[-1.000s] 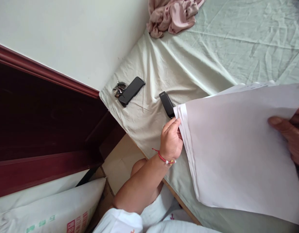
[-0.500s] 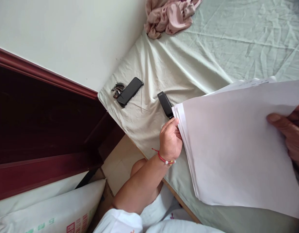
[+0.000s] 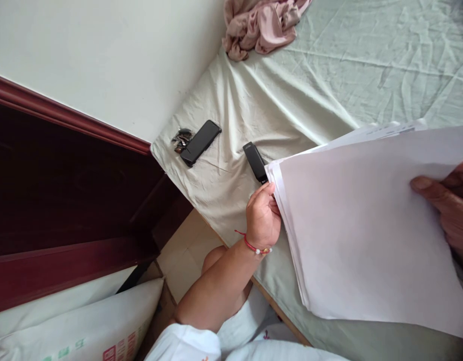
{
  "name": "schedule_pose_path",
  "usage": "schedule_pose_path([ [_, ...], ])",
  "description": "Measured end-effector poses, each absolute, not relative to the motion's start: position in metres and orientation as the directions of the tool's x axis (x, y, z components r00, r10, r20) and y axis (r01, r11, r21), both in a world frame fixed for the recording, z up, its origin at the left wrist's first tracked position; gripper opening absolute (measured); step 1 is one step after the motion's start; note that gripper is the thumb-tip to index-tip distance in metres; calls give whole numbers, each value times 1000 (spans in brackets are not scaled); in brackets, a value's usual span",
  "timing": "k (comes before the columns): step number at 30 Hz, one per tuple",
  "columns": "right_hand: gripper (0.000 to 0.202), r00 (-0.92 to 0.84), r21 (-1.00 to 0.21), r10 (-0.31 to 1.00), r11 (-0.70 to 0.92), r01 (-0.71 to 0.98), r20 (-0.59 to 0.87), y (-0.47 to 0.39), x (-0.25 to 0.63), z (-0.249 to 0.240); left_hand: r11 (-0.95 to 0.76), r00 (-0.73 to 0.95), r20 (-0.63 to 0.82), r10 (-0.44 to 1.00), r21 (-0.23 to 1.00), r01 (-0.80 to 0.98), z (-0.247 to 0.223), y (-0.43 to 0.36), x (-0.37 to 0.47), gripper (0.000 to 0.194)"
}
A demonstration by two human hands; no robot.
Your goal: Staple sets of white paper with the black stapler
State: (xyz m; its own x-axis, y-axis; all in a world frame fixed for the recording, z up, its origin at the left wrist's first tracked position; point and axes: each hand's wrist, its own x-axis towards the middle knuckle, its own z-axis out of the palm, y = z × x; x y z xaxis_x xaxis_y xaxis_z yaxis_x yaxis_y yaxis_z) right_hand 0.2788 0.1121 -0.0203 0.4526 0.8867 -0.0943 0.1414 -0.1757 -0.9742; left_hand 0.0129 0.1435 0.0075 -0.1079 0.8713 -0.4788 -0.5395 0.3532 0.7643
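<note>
A stack of white paper sheets is held up over the bed, its top sheet blank and some print showing on sheets behind its far edge. My left hand, with a red beaded bracelet at the wrist, pinches the stack's left edge near the upper corner. On the right, my right hand grips the sheets with its thumb on top; its other fingers are partly hidden. Just beyond my left hand lies a small black device, partly behind the paper corner.
A black phone lies beside a bunch of keys near the bed's corner. Crumpled pink cloth rests at the far side of the green sheet. Dark red furniture and a white sack are at left.
</note>
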Motion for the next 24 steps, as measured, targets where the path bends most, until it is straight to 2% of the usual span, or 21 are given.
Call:
schedule_pose_path([
  [7, 25, 459, -977, 885, -154, 148, -71, 113, 274, -13, 353, -146, -482, 864, 785, -509, 7, 143, 14, 16],
  [19, 24, 480, -981, 877, -119, 152, -33, 117, 273, -13, 394, -124, -522, 844, 759, -518, 9, 143, 15, 21],
  [24, 20, 478, -982, 877, -123, 141, -42, 117, 272, -10, 366, -194, -502, 843, 799, -478, 6, 143, 17, 17],
])
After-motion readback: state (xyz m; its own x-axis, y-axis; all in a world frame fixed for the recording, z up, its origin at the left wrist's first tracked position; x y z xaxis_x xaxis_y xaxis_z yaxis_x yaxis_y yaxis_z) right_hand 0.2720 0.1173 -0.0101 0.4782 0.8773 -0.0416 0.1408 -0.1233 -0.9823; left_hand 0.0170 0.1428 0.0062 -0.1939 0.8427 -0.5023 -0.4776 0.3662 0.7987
